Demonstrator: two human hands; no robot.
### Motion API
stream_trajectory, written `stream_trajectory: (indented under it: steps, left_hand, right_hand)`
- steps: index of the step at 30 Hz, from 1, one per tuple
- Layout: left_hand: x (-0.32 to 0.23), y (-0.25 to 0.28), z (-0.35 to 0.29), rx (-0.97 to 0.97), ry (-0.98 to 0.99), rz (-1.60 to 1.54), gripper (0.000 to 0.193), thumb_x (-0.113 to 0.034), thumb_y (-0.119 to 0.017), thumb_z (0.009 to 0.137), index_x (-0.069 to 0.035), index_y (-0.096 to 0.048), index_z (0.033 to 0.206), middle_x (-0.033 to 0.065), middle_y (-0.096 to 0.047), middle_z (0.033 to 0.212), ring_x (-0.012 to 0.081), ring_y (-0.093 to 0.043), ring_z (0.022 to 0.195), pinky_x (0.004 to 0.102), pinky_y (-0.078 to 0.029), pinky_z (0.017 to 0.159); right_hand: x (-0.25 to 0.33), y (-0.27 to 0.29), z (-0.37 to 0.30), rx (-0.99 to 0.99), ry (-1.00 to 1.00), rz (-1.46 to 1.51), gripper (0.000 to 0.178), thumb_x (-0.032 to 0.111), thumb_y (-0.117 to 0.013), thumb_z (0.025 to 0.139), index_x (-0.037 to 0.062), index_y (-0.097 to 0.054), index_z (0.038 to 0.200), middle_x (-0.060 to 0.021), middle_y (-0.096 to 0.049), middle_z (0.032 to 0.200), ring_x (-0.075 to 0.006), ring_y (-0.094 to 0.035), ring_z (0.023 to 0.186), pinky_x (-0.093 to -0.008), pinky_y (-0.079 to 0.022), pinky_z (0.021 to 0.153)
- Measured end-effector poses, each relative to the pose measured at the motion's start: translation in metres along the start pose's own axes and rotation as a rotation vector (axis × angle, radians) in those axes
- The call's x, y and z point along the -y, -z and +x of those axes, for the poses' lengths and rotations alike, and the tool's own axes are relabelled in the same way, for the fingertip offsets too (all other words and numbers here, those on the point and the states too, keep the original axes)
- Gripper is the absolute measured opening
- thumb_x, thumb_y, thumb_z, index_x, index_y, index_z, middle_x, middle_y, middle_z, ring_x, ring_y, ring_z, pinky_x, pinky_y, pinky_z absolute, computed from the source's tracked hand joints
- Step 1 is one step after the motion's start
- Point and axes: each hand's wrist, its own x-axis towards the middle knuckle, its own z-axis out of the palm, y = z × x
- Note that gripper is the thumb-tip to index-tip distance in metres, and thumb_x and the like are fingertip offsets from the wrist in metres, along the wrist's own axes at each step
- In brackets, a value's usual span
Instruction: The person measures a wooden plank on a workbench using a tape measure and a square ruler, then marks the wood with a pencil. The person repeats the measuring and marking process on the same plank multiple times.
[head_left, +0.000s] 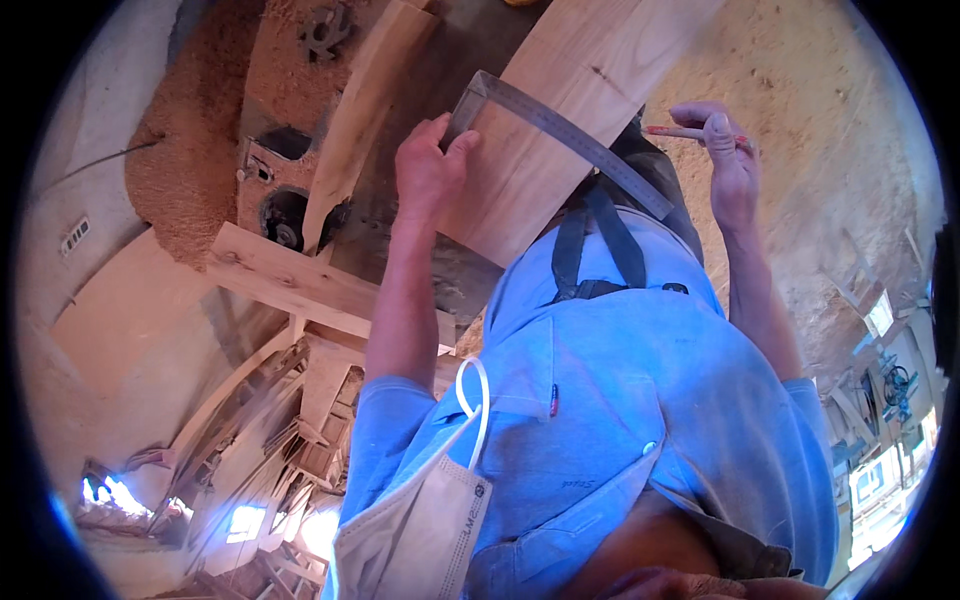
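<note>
Metal square (575, 137), laid across a wide pale board (590, 50), right between the 2 hands. Long blade slanting from upper left down to lower right, so pretty much crosswise to the board's own long axis (fisheye bends edges though, so can't swear to a true right angle). Corner and short leg over at the board's left edge, with the left hand (432, 165) clamped on that leg, thumb on 1 side and fingers on the other. Free end of the blade poking out past the board's right edge, over dark trousers (665, 165). Right hand (735, 165) off to the right of all that, pinching a reddish pencil-like stick (680, 132), tip aimed left toward the board, looks clear of the wood. So basically: left hand at the corner, right hand nearer to the blade's free end, apart from it, with both square and board off to its left
</note>
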Motion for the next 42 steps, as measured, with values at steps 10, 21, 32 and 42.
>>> stream_trajectory:
  steps: [10, 21, 32, 42]
  left_hand:
    - [0.004, -0.004, 0.002, -0.014, 0.013, -0.031, 0.035, -0.024, -0.081, 0.082, -0.002, -0.072, 0.108, 0.0142, -0.069, 0.091, 0.0255, -0.067, 0.081, 0.035, -0.052, 0.075]
    - [0.005, -0.008, 0.001, -0.097, -0.06, 0.049, 0.032, -0.026, -0.08, 0.081, -0.004, -0.073, 0.104, 0.0158, -0.068, 0.087, 0.0315, -0.067, 0.08, 0.0377, -0.052, 0.073]
    - [-0.009, -0.002, -0.001, -0.05, 0.01, 0.075, 0.041, -0.026, -0.077, 0.081, 0.002, -0.072, 0.11, 0.0196, -0.068, 0.096, 0.0379, -0.067, 0.091, 0.043, -0.053, 0.081]
    - [-0.009, -0.005, -0.002, -0.081, -0.003, 0.07, 0.035, -0.024, -0.077, 0.082, -0.001, -0.072, 0.107, 0.0201, -0.069, 0.095, 0.0369, -0.068, 0.09, 0.0411, -0.052, 0.079]
  right_hand:
    - [0.006, -0.013, -0.007, 0.183, -0.24, 0.121, 0.032, 0.03, -0.06, 0.103, -0.0008, -0.069, 0.102, 0.0021, -0.059, 0.079, -0.0077, -0.053, 0.074, -0.0225, -0.042, 0.066]
    - [0.014, -0.036, 0.021, 0.411, 0.033, -0.056, 0.029, 0.023, -0.064, 0.096, -0.0012, -0.071, 0.11, -0.0117, -0.07, 0.096, -0.0234, -0.066, 0.092, -0.034, -0.051, 0.083]
    - [0.013, -0.076, 0.056, 0.466, 0.108, -0.295, 0.033, 0.026, -0.059, 0.096, 0.004, -0.068, 0.12, -0.019, -0.072, 0.106, -0.0359, -0.068, 0.098, -0.0409, -0.053, 0.086]
    - [0.027, -0.056, 0.047, 0.543, 0.074, -0.42, 0.029, 0.022, -0.059, 0.092, 0.0038, -0.072, 0.111, -0.0186, -0.072, 0.098, -0.0375, -0.068, 0.092, -0.0433, -0.053, 0.081]
